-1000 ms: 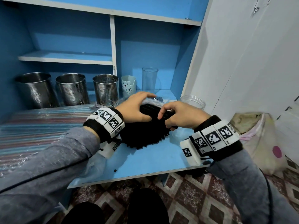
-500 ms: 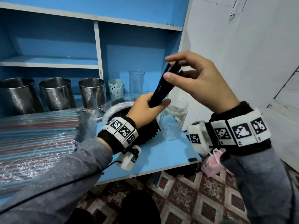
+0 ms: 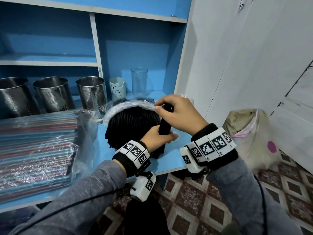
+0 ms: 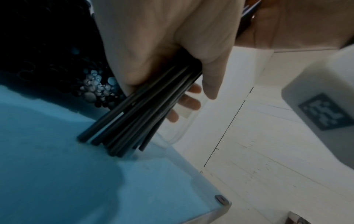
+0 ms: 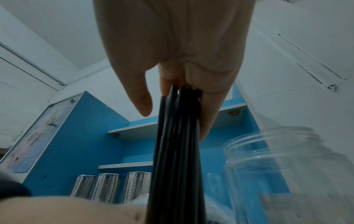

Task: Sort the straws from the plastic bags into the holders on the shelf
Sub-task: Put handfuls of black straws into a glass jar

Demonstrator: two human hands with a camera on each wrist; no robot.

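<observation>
Centrally in the head view, a bunch of black straws stands upright on the blue shelf; the left hand grips its lower part, while the right hand pinches its top, beside the clear jar.

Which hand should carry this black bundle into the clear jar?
Probably the right hand: it caps the top of the black straw bundle, and the clear jar stands on its side. The left hand grips the bundle lower, its ends resting on the shelf.
</observation>
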